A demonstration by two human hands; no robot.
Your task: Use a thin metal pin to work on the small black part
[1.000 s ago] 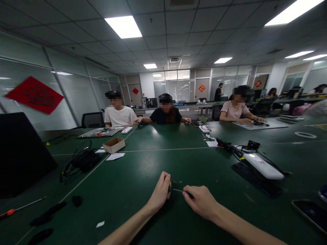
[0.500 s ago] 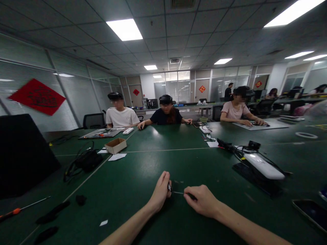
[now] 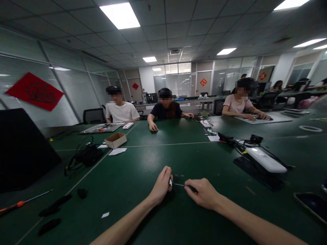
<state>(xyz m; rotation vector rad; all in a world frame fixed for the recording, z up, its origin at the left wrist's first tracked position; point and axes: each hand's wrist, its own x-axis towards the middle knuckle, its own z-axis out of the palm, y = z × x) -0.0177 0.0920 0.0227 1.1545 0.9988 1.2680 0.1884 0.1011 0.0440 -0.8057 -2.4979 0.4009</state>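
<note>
Working right at the middle of a big green table (image 3: 143, 204) here. The left hand (image 3: 161, 186) and right hand (image 3: 201, 194) sit close together but aren't touching. The right hand is clamped on the dark handle of a small screwdriver (image 3: 180, 185), and its thin shaft points across the gap at the left hand's fingertips. The left hand is pinched around a tiny white bit (image 3: 170, 182), though it's too small to say exactly what that is from this view.

Lots of open green around both hands. Nearest is a paper scrap (image 3: 105, 215) at about 7 o'clock, and a couple of black foam pieces (image 3: 49, 226) lie further out the same way, near an orange-handled screwdriver (image 3: 15, 205) by the left edge of the view. A pale seam (image 3: 84, 176) runs diagonally through that side of the table.

At 10 o'clock there's a cardboard box (image 3: 115, 140) beside a black cable bag (image 3: 85, 156). At 2 to 3 o'clock a white power bank (image 3: 265, 160) lies on a dark slab (image 3: 255, 173), well away from the hands, and a phone (image 3: 313, 204) sits at the right edge.

Three people (image 3: 166, 110) are working across the table at 12 o'clock, well apart from these hands.
</note>
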